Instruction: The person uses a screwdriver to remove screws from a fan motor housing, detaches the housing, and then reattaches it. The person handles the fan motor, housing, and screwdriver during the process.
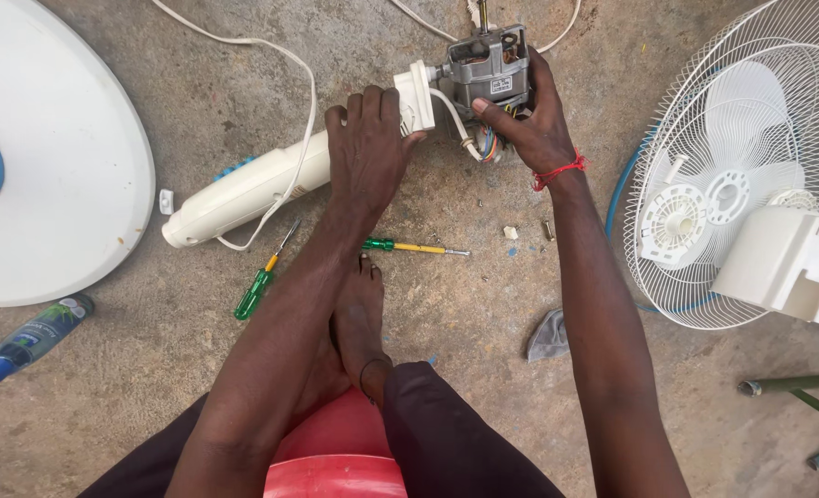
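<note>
The bare fan motor (489,69) (guard (750,166) and rear cover (783,263) already removed) is clasped by the right hand (529,124), while the white neck bracket (416,97) is gripped by the left hand (368,148), 2 screwdrivers (416,247) lying unused.

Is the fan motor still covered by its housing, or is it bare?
Bare. The fan motor shows its metal frame and coloured wires; a white housing lies apart on the fan grille.

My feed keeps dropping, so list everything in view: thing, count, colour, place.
fan motor: 1, grey, top centre
fan neck: 1, cream, left of the motor
screwdrivers: 2, green handles, on the floor in the middle
fan base: 1, white, left
bottle: 1, blue cap, lower left
fan guard: 1, white, right
motor cover: 1, white, on the guard
cloth: 1, grey, floor
left hand: on the neck
right hand: gripping the motor
</note>
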